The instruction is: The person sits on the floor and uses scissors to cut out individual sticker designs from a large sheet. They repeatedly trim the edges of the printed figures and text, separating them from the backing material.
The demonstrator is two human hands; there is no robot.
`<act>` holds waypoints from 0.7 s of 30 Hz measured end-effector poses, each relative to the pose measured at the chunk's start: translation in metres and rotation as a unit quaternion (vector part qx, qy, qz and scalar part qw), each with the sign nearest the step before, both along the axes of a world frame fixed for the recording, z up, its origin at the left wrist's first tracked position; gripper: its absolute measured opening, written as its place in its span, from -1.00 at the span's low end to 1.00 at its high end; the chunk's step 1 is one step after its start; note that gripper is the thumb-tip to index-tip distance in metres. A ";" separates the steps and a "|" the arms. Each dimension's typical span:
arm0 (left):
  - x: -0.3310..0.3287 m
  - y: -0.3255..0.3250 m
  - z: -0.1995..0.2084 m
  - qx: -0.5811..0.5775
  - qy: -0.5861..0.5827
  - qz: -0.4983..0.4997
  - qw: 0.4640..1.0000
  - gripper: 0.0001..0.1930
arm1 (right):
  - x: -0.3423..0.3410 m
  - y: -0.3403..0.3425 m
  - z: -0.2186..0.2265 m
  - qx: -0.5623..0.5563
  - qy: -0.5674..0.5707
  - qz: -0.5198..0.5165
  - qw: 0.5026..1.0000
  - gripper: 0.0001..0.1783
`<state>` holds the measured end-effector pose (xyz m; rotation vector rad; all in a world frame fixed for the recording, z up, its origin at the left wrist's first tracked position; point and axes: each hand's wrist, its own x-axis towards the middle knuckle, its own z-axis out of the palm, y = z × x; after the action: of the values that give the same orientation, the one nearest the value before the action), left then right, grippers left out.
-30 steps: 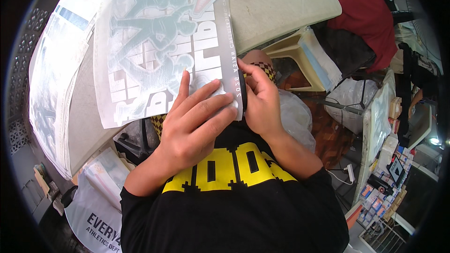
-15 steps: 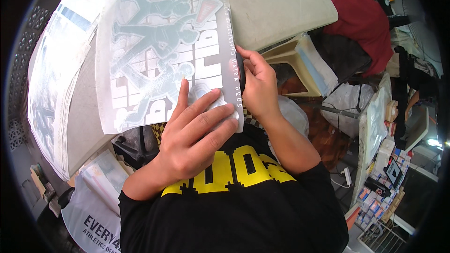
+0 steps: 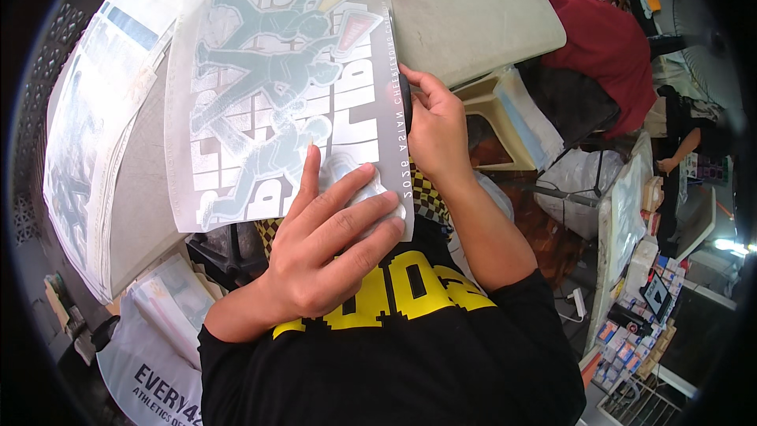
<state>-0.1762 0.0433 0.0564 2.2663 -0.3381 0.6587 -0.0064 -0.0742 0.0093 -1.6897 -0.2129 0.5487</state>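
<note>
The sheet [image 3: 276, 102]'s kinda greyish with muted teal figures, chunky white lettering and two cones, one pale yellow, one reddish. Worktop [image 3: 473, 16] right of the sheet is plain beige, fabric [image 3: 607, 55] further right is dark red. Below the sheet: black shirt [image 3: 378, 371] with blocky yellow print, yellow-and-dark checkered shorts [image 3: 428, 199].

Left hand [image 3: 335, 241] fanned, knuckles up; right hand [image 3: 438, 132] curled, forearms [image 3: 498, 237] bare

White lettering [image 3: 365, 144] (mirrored) on sheet [image 3: 180, 150], yellow characters [image 3: 438, 288], apparently creased, on shirt [image 3: 386, 379], dark-lettered bag [image 3: 122, 355]
</note>
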 end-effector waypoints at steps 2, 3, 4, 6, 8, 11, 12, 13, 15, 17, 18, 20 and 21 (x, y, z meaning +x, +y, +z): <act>0.000 0.000 0.006 0.002 0.004 0.002 1.000 -0.77 | 0.001 0.003 0.004 0.003 0.003 -0.011 1.000 -0.59; 0.000 0.000 0.008 0.004 0.007 0.003 1.000 -0.78 | 0.002 0.005 0.005 0.005 0.006 -0.016 1.000 -0.59; -0.001 0.000 0.010 0.003 0.004 0.002 1.000 -0.78 | 0.005 0.007 0.004 0.017 0.006 -0.020 1.000 -0.59; -0.003 -0.001 0.012 0.001 0.000 -0.001 1.000 -0.77 | 0.013 0.011 0.002 0.032 0.009 -0.026 0.999 -0.59; -0.003 0.000 0.014 0.000 0.004 -0.004 1.000 -0.77 | 0.019 0.013 -0.001 0.032 0.014 -0.026 0.999 -0.59; -0.005 0.001 0.016 0.000 0.006 -0.007 1.000 -0.76 | 0.021 0.015 0.002 0.029 0.014 -0.025 0.999 -0.59; -0.006 0.001 0.017 -0.001 0.007 -0.009 1.000 -0.76 | 0.022 0.016 0.003 0.031 0.017 -0.027 0.999 -0.59; -0.007 0.001 0.018 -0.003 0.007 -0.008 1.000 -0.75 | 0.023 0.017 0.004 0.032 0.020 -0.029 0.999 -0.60; -0.008 0.001 0.020 -0.007 0.006 -0.009 1.000 -0.74 | 0.029 0.021 0.002 0.042 0.032 -0.037 0.998 -0.61; -0.009 0.000 0.022 -0.013 0.004 -0.012 1.000 -0.73 | 0.038 0.023 -0.004 0.040 0.024 -0.038 0.998 -0.61; -0.010 0.000 0.023 -0.016 0.004 -0.011 1.000 -0.73 | 0.042 0.026 -0.002 0.035 0.018 -0.036 0.999 -0.60; -0.011 0.000 0.024 -0.018 0.005 -0.016 1.000 -0.73 | 0.049 0.033 0.004 0.019 0.004 -0.034 0.999 -0.56; -0.012 0.000 0.025 -0.017 0.004 -0.021 1.000 -0.73 | 0.053 0.036 0.008 0.010 -0.005 -0.035 0.999 -0.54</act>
<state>-0.1879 0.0430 0.0809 2.2230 -0.3659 0.6292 0.0470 -0.0380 0.0171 -1.6748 -0.1653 0.4835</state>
